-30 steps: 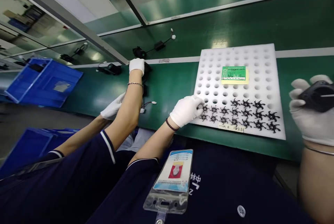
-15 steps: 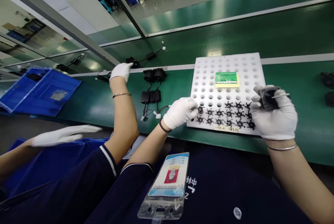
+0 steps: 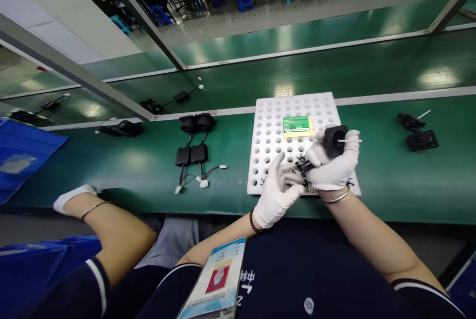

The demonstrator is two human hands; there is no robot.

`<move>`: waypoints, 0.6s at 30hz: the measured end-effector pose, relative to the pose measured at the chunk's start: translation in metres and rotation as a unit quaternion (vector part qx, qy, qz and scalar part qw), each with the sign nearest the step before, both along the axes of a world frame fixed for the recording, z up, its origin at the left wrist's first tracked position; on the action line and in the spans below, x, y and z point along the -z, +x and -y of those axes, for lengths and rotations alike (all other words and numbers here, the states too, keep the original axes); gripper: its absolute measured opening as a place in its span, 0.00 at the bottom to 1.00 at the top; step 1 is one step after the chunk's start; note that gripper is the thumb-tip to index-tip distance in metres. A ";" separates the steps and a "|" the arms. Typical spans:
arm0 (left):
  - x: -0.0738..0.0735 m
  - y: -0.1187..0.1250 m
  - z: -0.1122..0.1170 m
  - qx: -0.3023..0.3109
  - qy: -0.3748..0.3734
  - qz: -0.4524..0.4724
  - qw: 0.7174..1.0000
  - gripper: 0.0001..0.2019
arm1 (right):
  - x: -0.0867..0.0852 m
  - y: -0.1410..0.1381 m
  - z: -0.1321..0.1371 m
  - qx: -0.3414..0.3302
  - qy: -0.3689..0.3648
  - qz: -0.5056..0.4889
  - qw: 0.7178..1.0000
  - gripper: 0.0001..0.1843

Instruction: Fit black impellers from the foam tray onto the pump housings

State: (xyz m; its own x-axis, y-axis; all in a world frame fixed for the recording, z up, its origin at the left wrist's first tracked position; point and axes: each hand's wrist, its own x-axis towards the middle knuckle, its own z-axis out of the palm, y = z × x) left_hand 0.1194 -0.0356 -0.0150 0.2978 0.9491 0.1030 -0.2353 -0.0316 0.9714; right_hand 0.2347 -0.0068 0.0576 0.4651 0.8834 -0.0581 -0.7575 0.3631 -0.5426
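My right hand [image 3: 332, 170], in a white glove, grips a black pump housing [image 3: 333, 141]; a thin white stick or shaft juts out to its right. Close on its left, my gloved left hand [image 3: 277, 192] has its fingertips on a small black bladed impeller [image 3: 304, 165], with a dark cylindrical part beside the blades. Both hands are over the front of a white foam tray [image 3: 262, 133] full of round holes. Most of the impellers in the tray's front rows are hidden behind my hands. A green and yellow label [image 3: 297, 126] lies on the tray.
Left of the tray lie black units with cables [image 3: 191, 153] on the green bench [image 3: 148, 180]. Another black assembly [image 3: 418, 133] sits at right. A co-worker's gloved hand [image 3: 76, 196] is at the bench's left edge, near a blue bin [image 3: 26, 155].
My left hand has lifted an impeller from the tray's front left. My right hand has brought the housing leftward, close to it. The co-worker's arms have drawn back, and the view has shifted.
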 end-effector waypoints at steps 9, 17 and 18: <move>-0.003 -0.010 -0.030 0.003 0.352 -0.121 0.928 0.13 | -0.005 -0.001 0.005 -0.046 -0.121 -0.047 0.990 0.27; -0.007 0.009 -0.015 0.042 -0.111 0.154 0.981 0.26 | 0.000 0.008 0.005 -0.100 -0.113 -0.084 0.985 0.24; -0.010 0.005 -0.017 0.057 -0.127 0.159 0.977 0.25 | 0.002 0.012 0.006 -0.098 -0.113 -0.068 0.986 0.21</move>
State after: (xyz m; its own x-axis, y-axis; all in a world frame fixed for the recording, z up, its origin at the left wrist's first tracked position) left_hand 0.1244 -0.0189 -0.0055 0.3942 0.9186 -0.0267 -0.5147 0.2448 0.8217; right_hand 0.2472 -0.0124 0.0558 0.2610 0.9128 -0.3142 -0.8721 0.0834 -0.4822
